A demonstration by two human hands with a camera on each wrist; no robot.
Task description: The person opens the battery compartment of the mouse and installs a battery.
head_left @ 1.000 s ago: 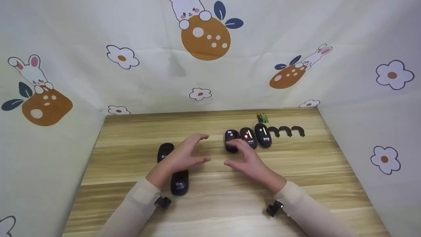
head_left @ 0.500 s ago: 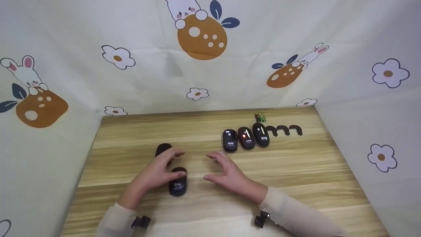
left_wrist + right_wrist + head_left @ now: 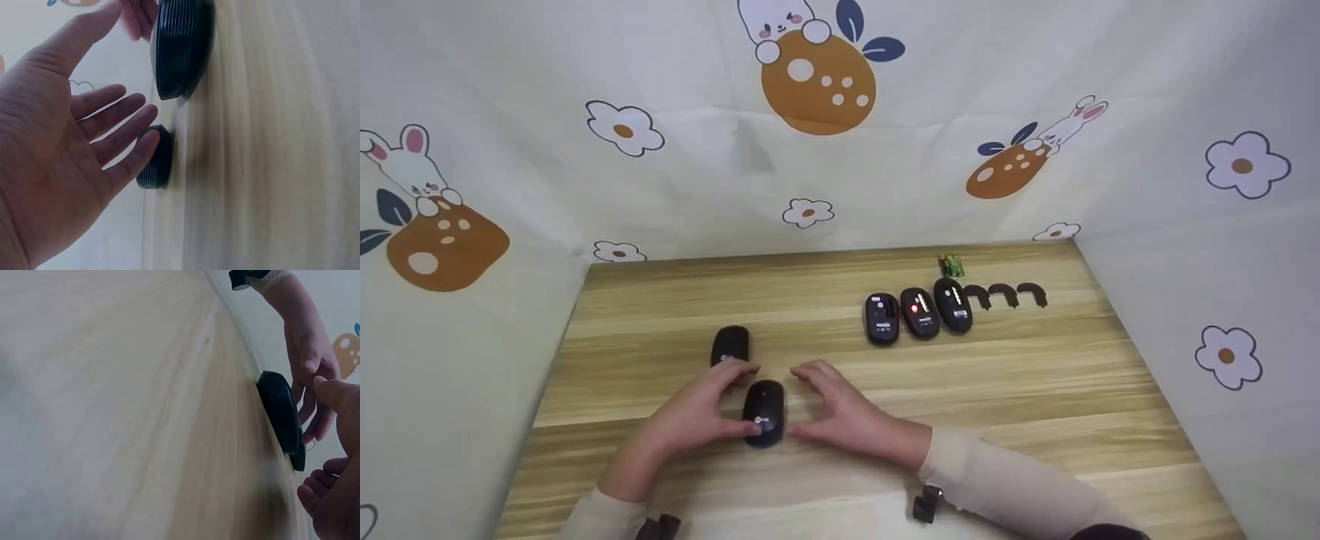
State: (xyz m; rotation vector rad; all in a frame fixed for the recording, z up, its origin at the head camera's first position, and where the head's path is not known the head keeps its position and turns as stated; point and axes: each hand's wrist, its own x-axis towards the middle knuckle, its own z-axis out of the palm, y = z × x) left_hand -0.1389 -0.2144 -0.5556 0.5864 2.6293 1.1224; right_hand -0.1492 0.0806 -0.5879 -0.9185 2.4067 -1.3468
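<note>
A black computer mouse (image 3: 763, 414) lies upright on the wooden table between my two hands. My left hand (image 3: 690, 412) hovers at its left side, fingers spread and thumb overlapping its edge in the head view. From the left wrist view, that hand (image 3: 67, 152) is apart from the near mouse (image 3: 181, 48). On the other side, my right hand (image 3: 847, 414) curves loosely toward the mouse, holding nothing; its thumb tip comes close to the mouse's right edge. A second black mouse (image 3: 730, 343) lies just behind, partly covered by my left fingers.
At the back right, three black mice (image 3: 919, 313) lie belly up in a row, one showing a red light. Beside them are three curved black pieces (image 3: 1003, 295), with several green batteries (image 3: 951, 265) behind. Patterned fabric walls (image 3: 697, 180) enclose the table.
Both hands have come down toward the near edge. The right hand has moved left from near the belly-up mice to the front mouse; the left hand has drawn back to its left side.
</note>
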